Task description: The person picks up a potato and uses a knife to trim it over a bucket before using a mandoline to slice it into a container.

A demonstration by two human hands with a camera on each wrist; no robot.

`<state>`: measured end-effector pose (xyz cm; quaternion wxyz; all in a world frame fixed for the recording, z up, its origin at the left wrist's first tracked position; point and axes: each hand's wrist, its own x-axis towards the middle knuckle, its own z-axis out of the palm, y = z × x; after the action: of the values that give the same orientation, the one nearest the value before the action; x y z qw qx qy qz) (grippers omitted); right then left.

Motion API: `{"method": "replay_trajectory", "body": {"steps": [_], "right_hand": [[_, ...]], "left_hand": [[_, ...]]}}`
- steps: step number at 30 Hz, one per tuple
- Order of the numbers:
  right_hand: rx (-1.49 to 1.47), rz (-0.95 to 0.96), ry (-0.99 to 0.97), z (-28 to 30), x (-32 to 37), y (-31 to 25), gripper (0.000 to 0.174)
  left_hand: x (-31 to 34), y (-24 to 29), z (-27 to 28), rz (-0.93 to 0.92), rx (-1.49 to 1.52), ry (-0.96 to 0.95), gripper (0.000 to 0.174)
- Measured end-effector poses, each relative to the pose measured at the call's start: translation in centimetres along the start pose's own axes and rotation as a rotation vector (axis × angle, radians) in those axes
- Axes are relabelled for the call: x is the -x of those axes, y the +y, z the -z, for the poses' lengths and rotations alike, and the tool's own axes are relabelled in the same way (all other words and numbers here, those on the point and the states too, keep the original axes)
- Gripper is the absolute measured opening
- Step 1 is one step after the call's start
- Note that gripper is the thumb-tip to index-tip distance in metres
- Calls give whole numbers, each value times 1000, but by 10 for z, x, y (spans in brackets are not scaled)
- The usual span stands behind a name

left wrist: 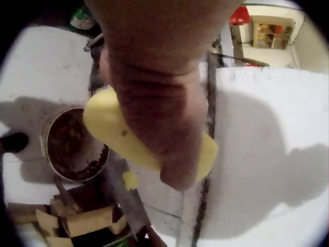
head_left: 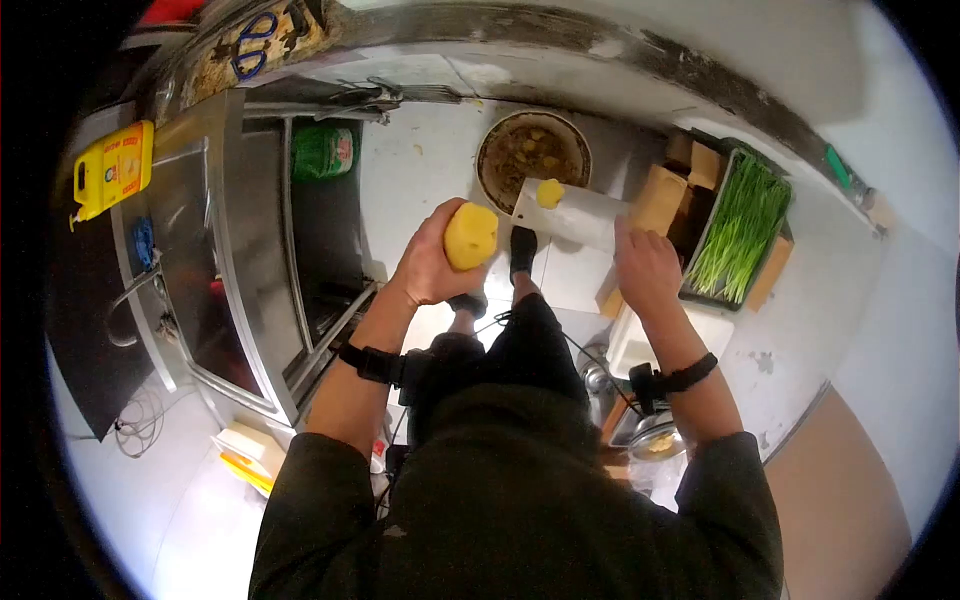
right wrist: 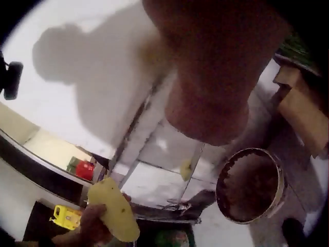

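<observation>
In the head view my left hand (head_left: 428, 262) grips a large peeled potato (head_left: 471, 237) with a cut end. The yellow potato (left wrist: 113, 123) stretches across under the fingers in the left wrist view, with a small dark spot on its side. My right hand (head_left: 648, 266) holds a cleaver (head_left: 585, 218) by its handle, most of which the fingers hide. The wide blade lies flat, pointing left, apart from the potato. A small yellow potato piece (head_left: 549, 193) sits on the blade near its far end. Beyond the blade, a round bucket (head_left: 482, 180) stands on the floor with brownish scraps inside.
Right of the bucket are open cardboard boxes (head_left: 660, 197) and a crate of long green stalks (head_left: 742, 225). A steel cabinet (head_left: 240, 250) stands at the left with a yellow jug (head_left: 114, 170). A ledge (head_left: 480, 25) runs along the far side. My shoe (head_left: 523, 252) is near the bucket.
</observation>
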<state>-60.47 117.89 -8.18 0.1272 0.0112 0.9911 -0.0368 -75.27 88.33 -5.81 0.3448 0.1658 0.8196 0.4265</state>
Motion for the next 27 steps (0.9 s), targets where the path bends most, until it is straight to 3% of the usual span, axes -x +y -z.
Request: {"method": "replay_trajectory", "body": {"steps": [5, 7, 13, 20, 23, 27], "right_hand": [[-15, 55, 86, 24, 13, 3, 47], [-22, 57, 105, 31, 15, 1, 47], [-44, 69, 156, 44, 15, 0, 47], [-8, 100, 131, 57, 18, -1, 46], [-15, 110, 122, 62, 21, -1, 46], [-6, 108, 141, 66, 21, -2, 48]], "left_hand": [[-8, -1, -8, -111, 25, 69, 78], [-12, -3, -10, -219, -38, 110, 78], [-17, 8, -14, -317, -227, 123, 85], [-37, 27, -24, -210, -282, 132, 89], [-50, 29, -37, -175, -405, 183, 79], [-66, 31, -51, -83, -524, 105, 90]]}}
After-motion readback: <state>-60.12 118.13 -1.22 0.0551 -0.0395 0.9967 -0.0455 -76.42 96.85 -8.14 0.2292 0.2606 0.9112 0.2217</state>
